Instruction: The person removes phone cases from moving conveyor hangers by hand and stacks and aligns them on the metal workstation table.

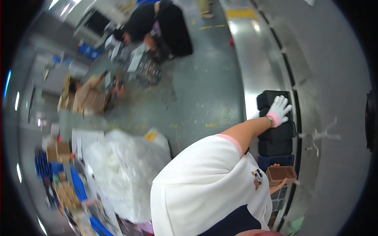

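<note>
My left hand (278,111), in a white glove with a pink cuff, rests on a row of black rectangular cases (275,130). Its fingers are spread and hold nothing that I can see. Bare and partly hidden by what it carries, my right hand (278,187) grips a brown open case (282,174) with a raised rim. Beneath and beside that case lie a dark blue case (271,160) and some grey cases (279,199). All of these are lined up along a shiny metal bench (256,59).
A large heap of clear plastic wrapping (122,173) lies behind me. Two people, one in black (173,27) and one in brown (91,96), handle goods across the green floor (197,94). Cardboard boxes (59,151) and blue crates (42,163) stand at the left.
</note>
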`<state>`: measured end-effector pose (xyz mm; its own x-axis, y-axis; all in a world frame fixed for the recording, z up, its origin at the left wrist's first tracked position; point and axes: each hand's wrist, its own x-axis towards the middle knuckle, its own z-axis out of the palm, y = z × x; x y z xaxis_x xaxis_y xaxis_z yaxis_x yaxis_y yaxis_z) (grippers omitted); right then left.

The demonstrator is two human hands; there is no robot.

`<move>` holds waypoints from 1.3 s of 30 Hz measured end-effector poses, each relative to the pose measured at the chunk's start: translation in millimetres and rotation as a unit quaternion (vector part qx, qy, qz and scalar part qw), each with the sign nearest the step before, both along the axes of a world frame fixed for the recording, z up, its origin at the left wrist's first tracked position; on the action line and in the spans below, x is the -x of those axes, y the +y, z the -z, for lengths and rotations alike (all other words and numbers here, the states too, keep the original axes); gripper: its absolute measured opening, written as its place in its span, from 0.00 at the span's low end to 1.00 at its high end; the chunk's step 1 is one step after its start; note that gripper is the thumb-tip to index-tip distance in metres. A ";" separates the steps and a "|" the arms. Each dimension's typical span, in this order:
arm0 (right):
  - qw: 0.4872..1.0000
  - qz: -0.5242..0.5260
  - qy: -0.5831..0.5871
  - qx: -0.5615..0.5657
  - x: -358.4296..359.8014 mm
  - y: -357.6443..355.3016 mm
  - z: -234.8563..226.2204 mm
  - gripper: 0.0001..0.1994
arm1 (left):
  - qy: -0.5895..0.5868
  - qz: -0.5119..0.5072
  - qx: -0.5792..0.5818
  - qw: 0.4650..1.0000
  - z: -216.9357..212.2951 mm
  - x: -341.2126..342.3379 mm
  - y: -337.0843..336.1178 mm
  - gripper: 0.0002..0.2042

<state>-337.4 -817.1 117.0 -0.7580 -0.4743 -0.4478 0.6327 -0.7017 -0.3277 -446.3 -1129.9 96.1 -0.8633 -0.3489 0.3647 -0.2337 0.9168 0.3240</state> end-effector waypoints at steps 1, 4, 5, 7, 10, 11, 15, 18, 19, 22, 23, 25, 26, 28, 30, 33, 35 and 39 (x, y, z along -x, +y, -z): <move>1.000 0.005 0.017 0.006 -0.8 -0.6 -4.8 0.32 | -0.006 -0.006 -0.020 1.000 3.9 1.1 5.8 0.32; 0.999 -0.014 -0.022 -0.036 2.8 6.3 -2.3 0.32 | -0.016 -0.005 -0.032 0.999 15.2 -12.6 13.8 0.31; 0.999 -0.017 -0.019 -0.024 5.0 10.6 2.5 0.32 | -0.002 0.006 -0.024 1.000 17.0 -15.5 17.3 0.31; 0.999 -0.026 -0.024 -0.034 5.2 6.9 -2.6 0.33 | 0.030 -0.009 -0.015 0.999 19.0 -24.3 22.7 0.31; 0.998 -0.009 -0.031 -0.050 3.5 5.5 -7.8 0.33 | 0.046 -0.018 -0.015 0.999 11.0 -24.4 23.7 0.29; 0.998 -0.007 -0.020 -0.058 3.9 3.9 -9.8 0.33 | 0.045 -0.017 -0.012 0.999 5.0 -22.6 23.3 0.29; 0.999 -0.018 0.002 -0.028 3.9 8.2 4.8 0.34 | 0.054 -0.029 -0.008 0.998 -3.2 -23.1 14.2 0.28; 1.000 0.001 -0.001 -0.027 4.3 5.3 9.4 0.33 | 0.010 -0.020 -0.013 1.000 -9.7 -22.9 12.5 0.28; 1.000 0.004 0.005 -0.013 5.9 12.0 18.0 0.33 | -0.011 -0.010 -0.032 0.999 -13.0 -17.4 17.4 0.28; 0.999 -0.024 -0.007 -0.048 -2.4 3.6 -0.8 0.33 | 0.011 -0.030 -0.037 0.999 -6.6 -21.7 23.2 0.28; 0.996 -0.017 -0.011 -0.091 -3.0 3.4 -10.0 0.32 | 0.016 -0.018 -0.041 0.999 -4.6 -15.2 30.9 0.28; 0.989 -0.082 -0.001 -0.126 -12.5 -11.3 -40.3 0.29 | 0.019 -0.023 -0.051 0.998 -3.5 -20.4 32.9 0.29; 0.984 -0.114 0.017 -0.134 -19.6 -19.9 -52.5 0.30 | 0.031 -0.025 -0.057 0.998 1.1 -22.5 33.3 0.29; 0.982 -0.135 0.039 -0.125 -27.7 -37.3 -71.8 0.29 | 0.043 -0.017 -0.076 0.996 1.0 -22.7 36.9 0.30; 0.979 -0.148 0.067 -0.126 -21.4 -48.1 -69.2 0.29 | 0.046 -0.027 -0.084 0.995 1.0 -23.1 35.6 0.30; 0.980 -0.185 0.029 -0.067 0.6 -47.6 -45.8 0.29 | 0.069 -0.015 -0.093 0.993 4.5 -14.0 38.2 0.31; 0.973 -0.223 0.009 -0.063 15.1 -43.3 -29.3 0.30 | 0.067 -0.018 -0.085 0.994 6.6 -11.1 38.7 0.31; 0.966 -0.254 -0.050 -0.018 29.3 -49.3 -15.8 0.31 | 0.072 -0.021 -0.072 0.995 9.5 -12.3 32.9 0.32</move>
